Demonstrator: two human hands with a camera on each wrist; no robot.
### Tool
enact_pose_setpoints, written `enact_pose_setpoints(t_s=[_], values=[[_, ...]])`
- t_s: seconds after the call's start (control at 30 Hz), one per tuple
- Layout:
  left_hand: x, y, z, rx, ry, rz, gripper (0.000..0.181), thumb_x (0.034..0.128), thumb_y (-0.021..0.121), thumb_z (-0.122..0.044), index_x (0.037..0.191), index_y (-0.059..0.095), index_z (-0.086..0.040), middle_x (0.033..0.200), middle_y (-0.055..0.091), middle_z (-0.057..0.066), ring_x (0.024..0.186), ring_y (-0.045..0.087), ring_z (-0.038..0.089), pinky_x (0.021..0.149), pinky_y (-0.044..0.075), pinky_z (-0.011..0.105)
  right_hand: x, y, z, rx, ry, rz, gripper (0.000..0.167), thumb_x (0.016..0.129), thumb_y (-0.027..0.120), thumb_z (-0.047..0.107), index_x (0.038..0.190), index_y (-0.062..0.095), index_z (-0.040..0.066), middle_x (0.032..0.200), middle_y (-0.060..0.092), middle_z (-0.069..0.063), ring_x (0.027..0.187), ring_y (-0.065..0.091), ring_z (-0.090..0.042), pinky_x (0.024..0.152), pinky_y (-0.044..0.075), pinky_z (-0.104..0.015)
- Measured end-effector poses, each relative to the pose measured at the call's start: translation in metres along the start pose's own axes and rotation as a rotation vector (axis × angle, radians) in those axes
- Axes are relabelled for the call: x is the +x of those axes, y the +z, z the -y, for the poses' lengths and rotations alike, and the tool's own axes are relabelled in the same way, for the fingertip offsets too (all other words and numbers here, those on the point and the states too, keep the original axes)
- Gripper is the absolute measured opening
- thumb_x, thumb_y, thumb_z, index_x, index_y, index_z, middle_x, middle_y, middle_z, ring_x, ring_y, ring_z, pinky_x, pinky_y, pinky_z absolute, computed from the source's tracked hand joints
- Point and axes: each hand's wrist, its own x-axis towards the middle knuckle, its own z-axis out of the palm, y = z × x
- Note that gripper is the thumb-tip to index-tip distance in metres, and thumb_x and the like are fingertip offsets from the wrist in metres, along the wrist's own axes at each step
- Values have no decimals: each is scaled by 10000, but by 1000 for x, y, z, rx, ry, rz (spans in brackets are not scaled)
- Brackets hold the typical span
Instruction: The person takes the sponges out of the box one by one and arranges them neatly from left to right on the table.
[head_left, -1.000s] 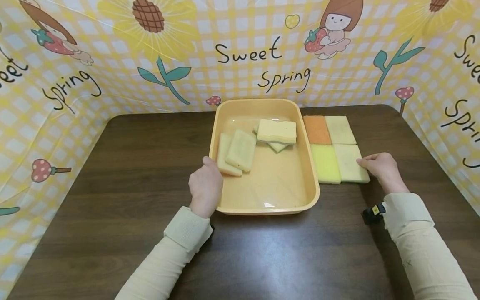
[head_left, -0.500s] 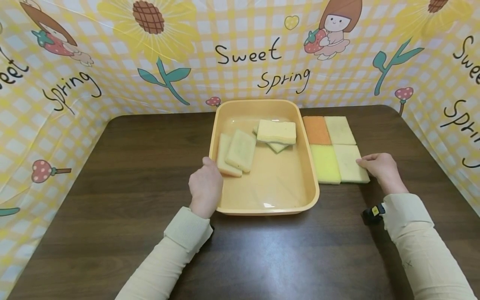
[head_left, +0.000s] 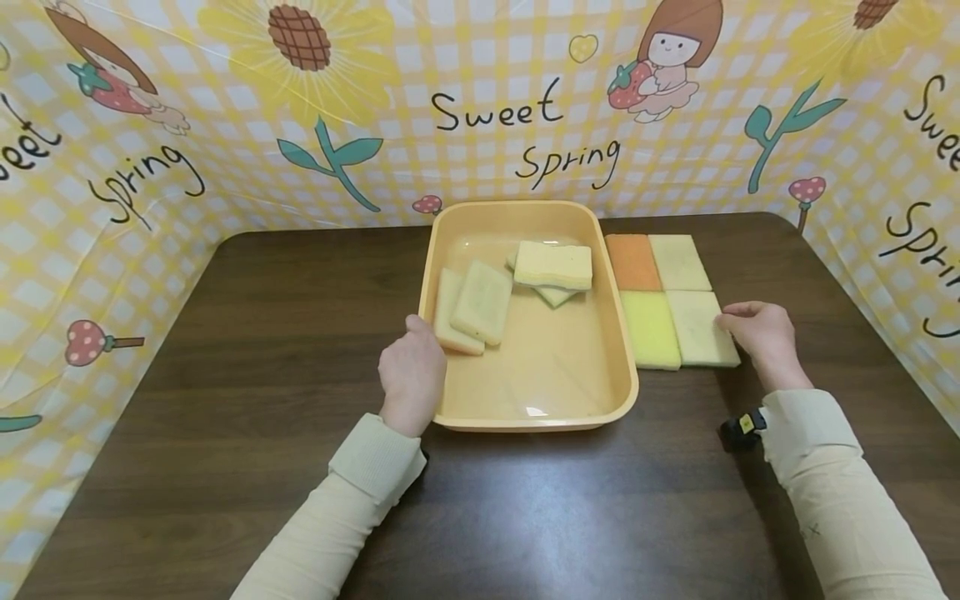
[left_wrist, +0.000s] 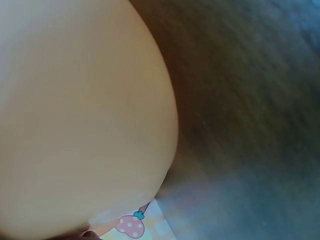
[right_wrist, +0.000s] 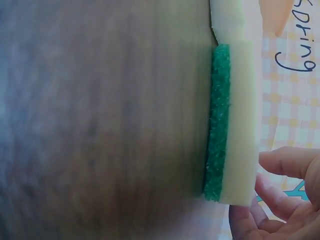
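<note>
My left hand (head_left: 412,377) grips the left rim of a pale orange tray (head_left: 528,432); its fingertips are hidden. A large blurred shape fills the left half of the left wrist view, and I cannot tell what it is. At the right, my right hand (head_left: 765,337) touches the right edge of a pale sponge (head_left: 697,329), which lies flat. The right wrist view shows this sponge (right_wrist: 240,125) with a green underside, the right hand's (right_wrist: 292,195) thumb and fingers at its near end.
Orange (head_left: 632,262), pale (head_left: 680,262) and yellow (head_left: 650,329) sponges lie against the touched one, forming a two-by-two block right of the tray. Inside the tray, two pale sponges (head_left: 482,302) overlap at the left; others (head_left: 552,265) are stacked at the back right. Patterned cloth stands behind.
The right hand has shifted very slightly at the sponge's edge. The left hand, the tray and the sponges have not visibly moved.
</note>
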Motion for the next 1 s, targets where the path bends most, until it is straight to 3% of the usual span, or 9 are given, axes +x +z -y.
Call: enact_pose_setpoints(t_s=[0.1, 0.27, 0.4, 0.63, 1.0], values=[[-1, 0, 0, 0, -1, 5, 99, 895, 443, -29, 810, 493, -27, 532, 604, 117, 502, 637, 278, 431, 481, 372, -1, 0, 2, 7, -9, -26, 489, 936, 490, 277, 1275, 523, -73, 1313, 511, -275, 1068, 510, -331, 716, 395, -258], [0, -1, 0, 5, -6, 42, 97, 905, 439, -35, 826, 496, -24, 549, 613, 120, 519, 645, 277, 441, 488, 371, -4, 0, 10, 35, -40, -108, 469, 927, 496, 290, 1254, 555, -41, 1227, 567, -208, 958, 510, -203, 699, 388, -225], [1, -2, 0, 22, -1, 59, 105, 917, 428, -40, 838, 495, -26, 560, 617, 114, 527, 650, 269, 444, 492, 363, -10, -2, 24, 100, -67, -152, 457, 919, 505, 296, 1254, 568, -8, 1114, 574, -79, 882, 485, -81, 690, 395, -184], [2, -3, 0, 37, -1, 75, 101, 917, 429, -38, 838, 494, -35, 563, 620, 105, 530, 651, 258, 441, 489, 353, -28, 1, 59, 194, -169, -114, 432, 940, 512, 283, 1252, 557, -12, 868, 510, 158, 778, 497, 12, 640, 438, -97], [2, -2, 0, 31, -5, 83, 100, 916, 429, -38, 845, 498, -29, 559, 619, 108, 525, 649, 260, 443, 490, 357, -57, 14, 116, 268, -309, 4, 433, 941, 520, 264, 1270, 532, -17, 930, 503, 56, 791, 518, 15, 697, 482, -124]])
